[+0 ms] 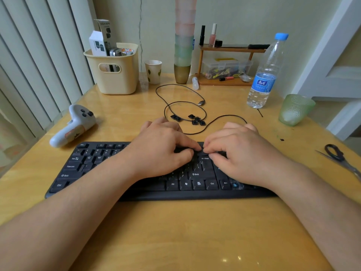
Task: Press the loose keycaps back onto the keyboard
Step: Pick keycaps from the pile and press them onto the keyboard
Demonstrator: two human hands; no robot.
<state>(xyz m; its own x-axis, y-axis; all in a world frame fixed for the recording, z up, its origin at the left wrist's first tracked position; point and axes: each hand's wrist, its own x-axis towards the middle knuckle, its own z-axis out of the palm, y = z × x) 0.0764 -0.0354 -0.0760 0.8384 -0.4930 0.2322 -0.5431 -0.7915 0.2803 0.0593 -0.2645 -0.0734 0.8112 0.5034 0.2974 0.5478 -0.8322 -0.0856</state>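
Note:
A black keyboard (78, 167) lies across the near middle of the wooden table. Both of my hands are over its right half. My left hand (162, 151) reaches its index fingertip to the top row just above the Enter key, thumb beneath it. My right hand (238, 153) meets it there with curled fingers, its thumb and index finger pinching a small black keycap (203, 152) down at that spot; the cap is mostly hidden. Several loose black keycaps (196, 121) lie behind the keyboard inside the cable loop.
The keyboard's black cable (181, 102) coils behind my hands. A white controller (76, 124) lies to the left and scissors (340, 157) to the right. Further back stand a green glass (295, 109), a water bottle (263, 75), a cream basket (115, 71), a paper cup (153, 72) and a cup stack (182, 55).

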